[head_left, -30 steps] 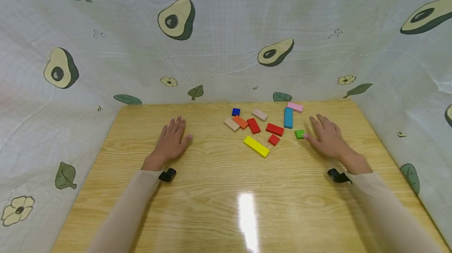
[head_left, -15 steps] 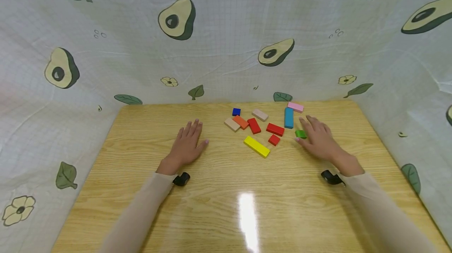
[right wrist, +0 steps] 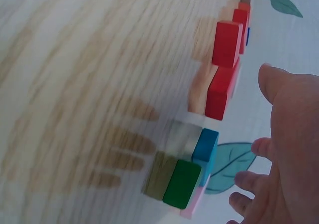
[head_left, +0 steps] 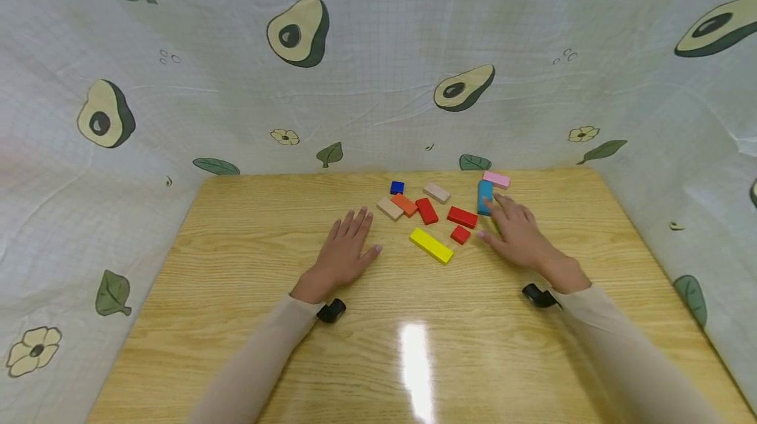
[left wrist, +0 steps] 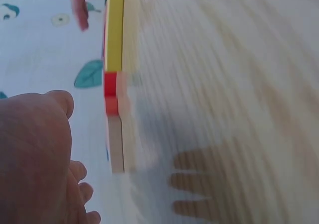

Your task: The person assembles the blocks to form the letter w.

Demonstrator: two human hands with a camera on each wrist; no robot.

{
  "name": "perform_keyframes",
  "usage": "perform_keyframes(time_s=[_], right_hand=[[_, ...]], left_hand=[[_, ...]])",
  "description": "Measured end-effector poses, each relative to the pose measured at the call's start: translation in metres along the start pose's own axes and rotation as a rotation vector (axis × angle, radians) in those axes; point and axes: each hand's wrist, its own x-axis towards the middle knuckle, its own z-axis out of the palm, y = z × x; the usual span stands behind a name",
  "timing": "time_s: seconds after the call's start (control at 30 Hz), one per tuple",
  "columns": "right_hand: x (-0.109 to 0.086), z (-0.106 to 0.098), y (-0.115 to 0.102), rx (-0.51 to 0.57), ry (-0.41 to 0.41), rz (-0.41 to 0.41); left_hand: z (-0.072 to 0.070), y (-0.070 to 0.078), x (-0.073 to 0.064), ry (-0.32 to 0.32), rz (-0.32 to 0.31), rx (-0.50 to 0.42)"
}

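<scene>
My left hand (head_left: pixel 343 253) is held over the table, fingers straight and spread, just left of the yellow block (head_left: pixel 431 246) and the beige block (head_left: pixel 390 208). My right hand (head_left: pixel 516 235) hovers at the right side of the blocks with relaxed fingers, holding nothing. Its fingertips overlap the light blue block (head_left: pixel 484 198) in the head view, and it mostly hides the green block (right wrist: pixel 183 184). In the right wrist view that hand stays above the blocks, apart from them. A small red block (head_left: pixel 460 235) and a longer red block (head_left: pixel 462 217) lie left of its thumb.
A dark blue cube (head_left: pixel 397 187), an orange block (head_left: pixel 405 205), another red block (head_left: pixel 426 211), a pale block (head_left: pixel 436 192) and a pink block (head_left: pixel 496 179) lie toward the back of the wooden table (head_left: pixel 236 319). A printed cloth (head_left: pixel 378 49) hangs behind and at both sides.
Both hands have moved inward toward the blocks, the left hand to the right and the right hand to the left, over the green block. The blocks have stayed in place.
</scene>
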Motion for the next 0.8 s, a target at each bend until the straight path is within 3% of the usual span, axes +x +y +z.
perform_keyframes(time_s=[0.4, 0.8], right_hand=[[0.012, 0.009, -0.013, 0.005, -0.027, -0.011], [0.022, 0.018, -0.021, -0.003, -0.024, -0.033]], left_hand=[[0.017, 0.037, 0.01, -0.017, 0.078, 0.015], [0.034, 0.064, 0.018, -0.062, 0.097, 0.028]])
